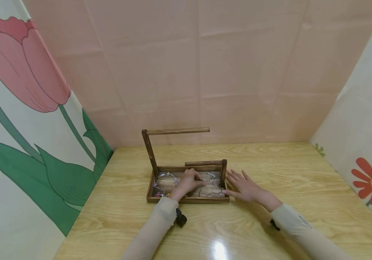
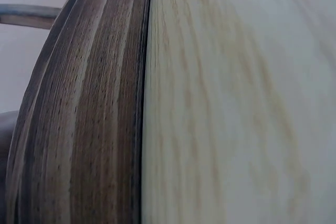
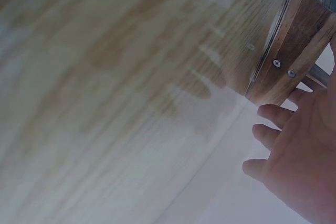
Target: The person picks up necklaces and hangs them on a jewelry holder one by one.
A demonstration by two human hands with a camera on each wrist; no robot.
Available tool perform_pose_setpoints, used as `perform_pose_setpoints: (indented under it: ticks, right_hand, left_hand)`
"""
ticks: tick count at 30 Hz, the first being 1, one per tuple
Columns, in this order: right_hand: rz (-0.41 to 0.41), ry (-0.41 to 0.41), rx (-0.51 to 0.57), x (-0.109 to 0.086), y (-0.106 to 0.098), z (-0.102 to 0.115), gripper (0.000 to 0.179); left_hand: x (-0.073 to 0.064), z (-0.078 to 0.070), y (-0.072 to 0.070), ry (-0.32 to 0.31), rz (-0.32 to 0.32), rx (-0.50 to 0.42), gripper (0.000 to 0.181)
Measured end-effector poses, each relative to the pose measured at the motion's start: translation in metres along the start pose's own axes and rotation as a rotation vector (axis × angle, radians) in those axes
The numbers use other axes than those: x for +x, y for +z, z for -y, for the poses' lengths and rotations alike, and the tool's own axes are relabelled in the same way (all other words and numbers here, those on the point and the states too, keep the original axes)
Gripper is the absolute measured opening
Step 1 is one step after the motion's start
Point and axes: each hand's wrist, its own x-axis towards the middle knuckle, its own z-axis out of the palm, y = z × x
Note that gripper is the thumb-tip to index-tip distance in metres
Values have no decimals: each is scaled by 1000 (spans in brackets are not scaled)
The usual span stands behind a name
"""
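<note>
A dark wooden jewelry stand has a shallow tray (image 1: 189, 200) with bracelets and chains lying inside. My left hand (image 1: 187, 182) reaches over the tray's front edge, fingers bent down near a silver chain bracelet (image 1: 211, 175). Whether the fingertips pinch the chain is too small to see. To their left lies a beaded bracelet (image 1: 167, 174); more silver chain (image 1: 216, 193) lies at the right. My right hand (image 1: 245, 188) is spread, fingers straight, at the tray's right end; its fingers also show beside the screwed wooden end (image 3: 294, 56) in the right wrist view. The left wrist view hides the left fingers.
A tall left post (image 1: 150, 153) carries a long horizontal bar (image 1: 177, 131). On the right, a short post (image 1: 223, 173) bears a lower bar (image 1: 203, 163). The stand rests on a light wood-grain table (image 1: 270, 162), with a pink sheet (image 1: 198, 72) hanging behind.
</note>
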Motion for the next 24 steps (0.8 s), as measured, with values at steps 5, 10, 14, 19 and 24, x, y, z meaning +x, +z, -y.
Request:
perform_pose_setpoints:
  ticks: [5, 10, 14, 19, 24]
  right_hand:
    - [9, 3, 4, -1, -1, 1, 80]
    - [34, 14, -1, -1, -1, 0, 81]
    - [43, 8, -5, 0, 0, 0, 81]
    - [51, 8, -9, 0, 0, 0, 82]
    - [50, 10, -10, 0, 0, 0, 82]
  left_hand:
    - [1, 2, 2, -22, -12, -8, 16]
    - [1, 2, 3, -45, -14, -35, 15]
    - [1, 1, 3, -72, -13, -56, 13]
    - [2, -1, 2, -78, 3, -56, 11]
    - [2, -1, 2, -56, 9, -52, 8]
